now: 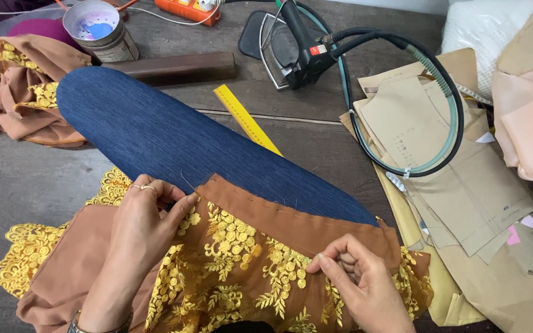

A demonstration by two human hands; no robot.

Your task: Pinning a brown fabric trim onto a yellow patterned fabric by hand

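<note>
Tin (103,28) w/ blue chalk (100,29); hands on brown fabric (279,216).

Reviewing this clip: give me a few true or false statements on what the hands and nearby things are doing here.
1. Both hands pinch the brown fabric with yellow embroidery. True: left hand, right hand.
2. The fabric lies over a blue denim-covered pad. True.
3. The yellow ruler is in the right hand. False: it lies on the table, untouched.
4. The iron rests on the fabric. False: it sits apart, at the table's far side.
5. The left hand wears rings. True.
</note>
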